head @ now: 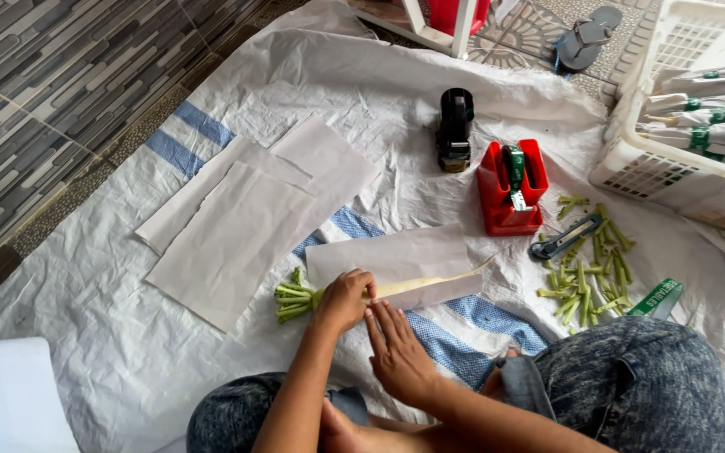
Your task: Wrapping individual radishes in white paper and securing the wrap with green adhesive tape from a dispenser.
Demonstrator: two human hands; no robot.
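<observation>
On the floor sheet (111, 277), left hand (344, 298) clenched round the green stalk bundle (294, 302), pinning it, while right hand (396, 352) lies flat, grip released, pressing the wrapping paper (396, 264) around it.

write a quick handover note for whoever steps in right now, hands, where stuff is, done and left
Left hand: gripping the bundle of green stems at its cut ends, where the paper starts.
Right hand: flat on the woven sheet, pressing the edge of the half-rolled paper wrap.
Nearby: stack of paper sheets to the left, red tape dispenser, utility knife, cut stem trimmings.
Done: wrapped, taped bundles lie in the white basket.
Left: this wrap is not closed or taped.
</observation>
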